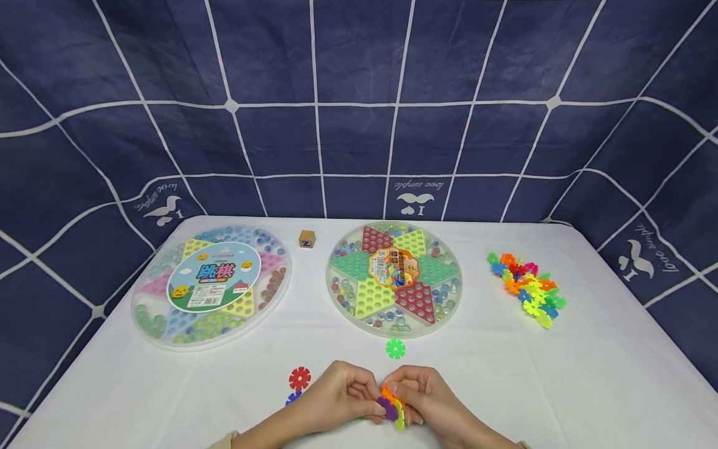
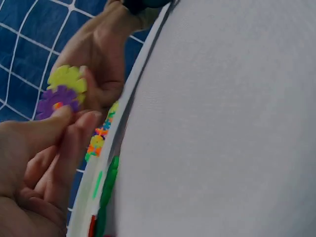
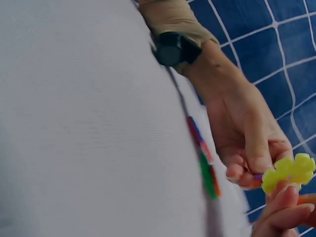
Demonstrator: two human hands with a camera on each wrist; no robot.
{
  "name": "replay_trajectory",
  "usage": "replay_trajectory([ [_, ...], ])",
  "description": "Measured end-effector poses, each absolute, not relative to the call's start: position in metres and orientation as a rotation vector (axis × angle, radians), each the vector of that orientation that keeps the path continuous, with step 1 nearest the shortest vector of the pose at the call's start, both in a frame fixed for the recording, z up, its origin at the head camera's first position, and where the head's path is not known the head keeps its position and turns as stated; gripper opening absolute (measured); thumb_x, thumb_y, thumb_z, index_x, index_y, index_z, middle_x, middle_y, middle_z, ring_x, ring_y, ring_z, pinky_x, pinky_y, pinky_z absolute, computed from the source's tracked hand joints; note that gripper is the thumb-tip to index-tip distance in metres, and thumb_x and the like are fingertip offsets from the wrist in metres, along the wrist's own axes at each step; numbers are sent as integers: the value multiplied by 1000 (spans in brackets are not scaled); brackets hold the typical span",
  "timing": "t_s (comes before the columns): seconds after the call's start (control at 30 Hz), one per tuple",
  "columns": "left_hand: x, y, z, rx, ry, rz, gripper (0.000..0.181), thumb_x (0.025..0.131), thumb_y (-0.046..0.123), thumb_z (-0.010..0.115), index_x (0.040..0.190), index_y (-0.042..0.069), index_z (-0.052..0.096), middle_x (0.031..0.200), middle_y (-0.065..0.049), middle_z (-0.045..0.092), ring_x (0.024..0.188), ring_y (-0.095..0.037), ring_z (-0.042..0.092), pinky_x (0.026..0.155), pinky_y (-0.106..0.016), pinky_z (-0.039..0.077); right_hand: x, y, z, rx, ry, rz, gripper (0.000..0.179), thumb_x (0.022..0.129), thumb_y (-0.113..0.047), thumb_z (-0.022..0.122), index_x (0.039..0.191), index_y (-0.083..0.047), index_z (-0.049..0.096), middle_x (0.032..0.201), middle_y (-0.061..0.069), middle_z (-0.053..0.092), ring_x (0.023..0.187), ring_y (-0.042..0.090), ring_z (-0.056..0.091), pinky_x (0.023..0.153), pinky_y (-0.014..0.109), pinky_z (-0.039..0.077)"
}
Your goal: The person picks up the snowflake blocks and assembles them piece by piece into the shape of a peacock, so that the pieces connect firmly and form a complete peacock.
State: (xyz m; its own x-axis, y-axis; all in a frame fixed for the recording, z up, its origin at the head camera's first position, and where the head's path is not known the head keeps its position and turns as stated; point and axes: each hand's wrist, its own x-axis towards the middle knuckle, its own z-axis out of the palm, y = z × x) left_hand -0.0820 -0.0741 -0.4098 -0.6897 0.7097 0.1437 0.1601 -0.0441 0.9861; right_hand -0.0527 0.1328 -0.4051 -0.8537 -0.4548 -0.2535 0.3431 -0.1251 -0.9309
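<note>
My left hand pinches a purple snowflake disc between thumb and fingers, low in the middle of the head view. Opposite it, my right hand pinches an orange snowflake disc and a yellow snowflake disc. The discs form one small cluster between the hands. In the left wrist view the purple disc overlaps the yellow one, and a bit of orange shows at the purple disc's centre. How the slots interlock is hidden by the fingers.
Loose red, blue and green discs lie around the hands. Two round Chinese checkers sets stand behind, with a wooden letter block between them. To the right sits a joined multicoloured disc chain.
</note>
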Motion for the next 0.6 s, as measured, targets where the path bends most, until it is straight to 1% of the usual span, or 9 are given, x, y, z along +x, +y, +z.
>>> replay_trajectory([
  [0.1,-85,-76,-405,844,1900,1850,13,80,6,74,76,-2,64,72,-6,68,65,-20,67,57,-34,56,-55,132,-398,-1,1735,-2034,26,93,-17,58,103,7,59,69,2,61,50,6,47,46,15,40],
  [0.2,-90,-79,-402,762,2012,1878,13,79,7,74,75,0,65,70,-5,67,62,-23,66,54,-32,55,-56,133,-396,68,1741,-2056,31,93,-22,60,105,6,55,72,6,63,55,8,52,51,17,46],
  [0.3,-94,-81,-403,731,2095,1863,11,80,6,74,75,1,66,71,-5,67,61,-21,65,53,-26,54,-56,135,-397,54,1668,-2060,32,93,-21,60,109,6,53,78,8,65,61,9,56,57,18,50],
  [0.4,-95,-81,-404,726,2110,1849,7,80,4,73,80,0,68,73,-5,67,62,-19,64,54,-25,54,-56,136,-399,12,1591,-2063,31,94,-18,58,112,6,52,82,8,64,66,10,58,62,19,51],
  [0.47,-96,-81,-404,735,2114,1842,6,80,3,73,83,-1,69,74,-5,68,64,-19,65,56,-26,55,-56,137,-400,9,1558,-2064,31,94,-17,58,114,6,52,82,7,64,67,9,58,63,19,51],
  [0.6,-95,-81,-405,761,2127,1836,7,80,4,73,86,-1,71,76,-4,69,66,-19,66,58,-28,55,-56,138,-401,28,1567,-2063,31,94,-16,57,115,7,52,83,6,64,66,9,57,62,19,51],
])
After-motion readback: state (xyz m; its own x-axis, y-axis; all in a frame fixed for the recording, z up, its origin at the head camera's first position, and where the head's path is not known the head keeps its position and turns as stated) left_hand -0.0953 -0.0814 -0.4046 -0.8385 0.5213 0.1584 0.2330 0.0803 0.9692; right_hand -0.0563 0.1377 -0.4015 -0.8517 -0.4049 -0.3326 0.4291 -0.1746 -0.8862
